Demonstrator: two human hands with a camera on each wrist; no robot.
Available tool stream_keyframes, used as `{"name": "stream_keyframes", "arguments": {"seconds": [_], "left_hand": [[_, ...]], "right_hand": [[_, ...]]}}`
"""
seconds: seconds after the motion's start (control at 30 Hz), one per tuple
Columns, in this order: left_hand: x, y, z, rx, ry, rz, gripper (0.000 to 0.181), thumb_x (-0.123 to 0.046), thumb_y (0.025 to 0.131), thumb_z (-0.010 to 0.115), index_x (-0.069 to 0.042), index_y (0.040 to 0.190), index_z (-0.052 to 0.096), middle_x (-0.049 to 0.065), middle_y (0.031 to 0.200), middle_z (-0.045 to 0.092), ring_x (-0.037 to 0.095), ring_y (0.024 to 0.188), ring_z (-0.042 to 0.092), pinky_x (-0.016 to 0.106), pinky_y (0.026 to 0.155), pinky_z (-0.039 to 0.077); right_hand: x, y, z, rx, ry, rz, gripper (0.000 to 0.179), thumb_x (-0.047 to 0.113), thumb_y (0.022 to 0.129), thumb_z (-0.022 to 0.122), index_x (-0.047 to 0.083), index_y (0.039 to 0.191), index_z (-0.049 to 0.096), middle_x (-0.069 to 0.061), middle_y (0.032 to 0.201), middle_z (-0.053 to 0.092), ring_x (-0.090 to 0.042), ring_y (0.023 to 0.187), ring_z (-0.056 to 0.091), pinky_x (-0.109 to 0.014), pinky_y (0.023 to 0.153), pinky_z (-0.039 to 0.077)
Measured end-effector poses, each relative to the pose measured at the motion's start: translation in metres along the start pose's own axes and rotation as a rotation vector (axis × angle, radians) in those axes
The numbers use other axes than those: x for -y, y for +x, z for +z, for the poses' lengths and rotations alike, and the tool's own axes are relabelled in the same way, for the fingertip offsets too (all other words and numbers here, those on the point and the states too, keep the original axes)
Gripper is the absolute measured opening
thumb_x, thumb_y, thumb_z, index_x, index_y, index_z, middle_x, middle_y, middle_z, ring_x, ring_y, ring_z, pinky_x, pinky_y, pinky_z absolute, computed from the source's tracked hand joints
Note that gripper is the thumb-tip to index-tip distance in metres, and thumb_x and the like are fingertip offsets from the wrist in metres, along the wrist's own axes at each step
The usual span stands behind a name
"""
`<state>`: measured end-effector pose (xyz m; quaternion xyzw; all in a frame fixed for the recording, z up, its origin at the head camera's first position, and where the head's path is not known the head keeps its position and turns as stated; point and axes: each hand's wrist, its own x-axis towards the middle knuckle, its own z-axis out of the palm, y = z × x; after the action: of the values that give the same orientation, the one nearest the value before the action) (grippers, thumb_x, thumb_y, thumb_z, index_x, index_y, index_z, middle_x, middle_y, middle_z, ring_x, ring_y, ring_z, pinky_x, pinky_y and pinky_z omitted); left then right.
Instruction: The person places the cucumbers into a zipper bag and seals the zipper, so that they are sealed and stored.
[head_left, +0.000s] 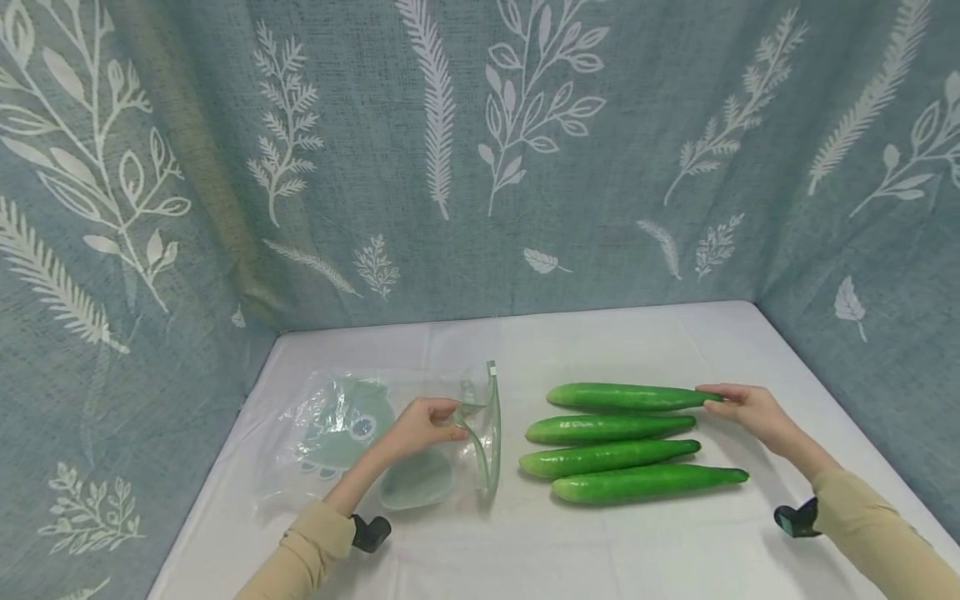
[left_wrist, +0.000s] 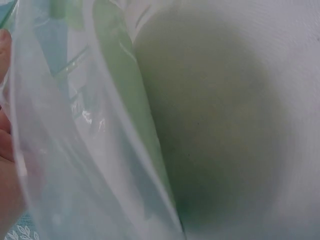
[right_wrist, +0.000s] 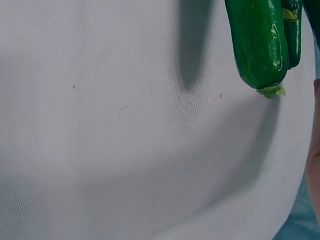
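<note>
On the left half of the table lies a clear zip bag [head_left: 405, 383] with a pale green dinosaur print [head_left: 347, 429] and a green zip strip at its mouth. My left hand [head_left: 423, 429] holds the bag at its mouth, which gapes between the strips. In the left wrist view the plastic film [left_wrist: 65, 165] covers part of that hand's fingers [left_wrist: 4, 55]. Several green cucumbers lie side by side to the right of the bag. With thumb and fingers my right hand [head_left: 750, 412] grips the thin end of the farthest cucumber [head_left: 622, 397].
The nearer cucumbers [head_left: 611, 428] lie in a row, the nearest [head_left: 648, 483] reaching farthest right. A white cloth [head_left: 570, 558] covers the table. Blue-green leaf-patterned curtains [head_left: 450, 167] stand along its back and sides.
</note>
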<state>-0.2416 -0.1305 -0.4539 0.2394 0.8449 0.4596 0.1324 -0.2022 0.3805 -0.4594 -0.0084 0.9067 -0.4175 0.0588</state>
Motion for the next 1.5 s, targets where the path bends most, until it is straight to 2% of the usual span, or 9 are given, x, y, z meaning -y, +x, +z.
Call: {"name": "stream_keyframes", "arguments": {"seconds": [0.3, 0.43, 0.57, 0.67, 0.73, 0.93, 1.03, 1.17, 1.5], "left_hand": [[-0.002, 0.001, 0.001, -0.022, 0.012, -0.006, 0.049, -0.024, 0.082, 0.075, 0.003, 0.121, 0.061, 0.022, 0.127, 0.060, 0.043, 0.122, 0.053, 0.049, 0.100, 0.048], [-0.004, 0.000, 0.001, -0.036, 0.004, -0.014, 0.050, -0.024, 0.082, 0.074, 0.003, 0.122, 0.060, 0.021, 0.127, 0.060, 0.043, 0.122, 0.052, 0.050, 0.101, 0.046], [-0.005, 0.001, 0.003, -0.058, 0.007, -0.025, 0.051, -0.024, 0.082, 0.074, 0.003, 0.123, 0.059, 0.021, 0.128, 0.059, 0.041, 0.122, 0.053, 0.050, 0.102, 0.045], [-0.005, 0.001, 0.004, -0.076, 0.008, -0.026, 0.052, -0.024, 0.082, 0.074, 0.003, 0.124, 0.058, 0.021, 0.128, 0.059, 0.040, 0.122, 0.053, 0.049, 0.102, 0.045], [-0.006, 0.002, 0.005, -0.083, 0.010, -0.023, 0.052, -0.024, 0.082, 0.074, 0.003, 0.124, 0.058, 0.021, 0.129, 0.059, 0.040, 0.122, 0.053, 0.049, 0.103, 0.045], [-0.008, 0.002, 0.006, -0.098, 0.006, -0.007, 0.050, -0.023, 0.082, 0.074, 0.003, 0.123, 0.059, 0.021, 0.128, 0.059, 0.039, 0.122, 0.054, 0.049, 0.103, 0.045], [-0.008, 0.002, 0.006, -0.098, 0.008, -0.007, 0.051, -0.022, 0.082, 0.074, 0.003, 0.123, 0.059, 0.021, 0.128, 0.059, 0.039, 0.123, 0.053, 0.048, 0.103, 0.045], [-0.006, 0.002, 0.007, -0.096, 0.012, -0.016, 0.052, -0.022, 0.082, 0.074, 0.003, 0.124, 0.058, 0.021, 0.129, 0.058, 0.040, 0.124, 0.052, 0.047, 0.104, 0.044], [-0.007, 0.001, 0.008, -0.100, -0.023, -0.012, 0.051, -0.019, 0.082, 0.073, 0.004, 0.125, 0.057, 0.021, 0.130, 0.058, 0.039, 0.125, 0.051, 0.048, 0.104, 0.044]], "right_hand": [[0.002, -0.003, 0.004, -0.015, 0.073, 0.081, 0.059, 0.036, 0.095, 0.057, -0.006, 0.134, 0.047, -0.029, 0.136, 0.049, -0.048, 0.131, 0.037, -0.055, 0.103, 0.041], [0.004, -0.003, 0.005, -0.016, 0.084, 0.084, 0.061, 0.039, 0.095, 0.056, -0.004, 0.136, 0.046, -0.027, 0.136, 0.050, -0.043, 0.130, 0.041, -0.041, 0.099, 0.049], [0.006, 0.000, 0.005, -0.005, 0.137, 0.089, 0.064, 0.041, 0.093, 0.058, -0.003, 0.137, 0.045, -0.009, 0.129, 0.060, -0.007, 0.112, 0.057, -0.016, 0.087, 0.051], [0.008, 0.001, 0.006, 0.006, 0.182, 0.082, 0.064, 0.040, 0.093, 0.059, -0.004, 0.137, 0.044, 0.012, 0.116, 0.061, 0.018, 0.096, 0.048, -0.008, 0.082, 0.048], [0.010, 0.002, 0.006, 0.010, 0.195, 0.073, 0.064, 0.039, 0.093, 0.060, -0.004, 0.137, 0.044, 0.020, 0.110, 0.059, 0.022, 0.092, 0.046, -0.007, 0.081, 0.047], [0.014, 0.004, 0.007, 0.019, 0.222, 0.070, 0.063, 0.038, 0.093, 0.060, -0.005, 0.136, 0.045, 0.031, 0.100, 0.055, 0.019, 0.091, 0.047, -0.007, 0.080, 0.046], [0.018, 0.005, 0.009, 0.022, 0.243, 0.081, 0.063, 0.037, 0.092, 0.061, -0.005, 0.137, 0.045, 0.032, 0.094, 0.056, 0.012, 0.079, 0.048, -0.014, 0.065, 0.046], [0.026, 0.005, 0.015, 0.033, 0.265, 0.080, 0.062, 0.035, 0.092, 0.062, -0.005, 0.137, 0.044, 0.029, 0.092, 0.058, 0.004, 0.071, 0.047, -0.027, 0.054, 0.039], [0.042, 0.006, 0.032, 0.082, 0.306, 0.062, 0.058, 0.030, 0.093, 0.062, -0.006, 0.135, 0.045, 0.021, 0.090, 0.061, -0.003, 0.060, 0.037, -0.024, 0.049, 0.033]]}}
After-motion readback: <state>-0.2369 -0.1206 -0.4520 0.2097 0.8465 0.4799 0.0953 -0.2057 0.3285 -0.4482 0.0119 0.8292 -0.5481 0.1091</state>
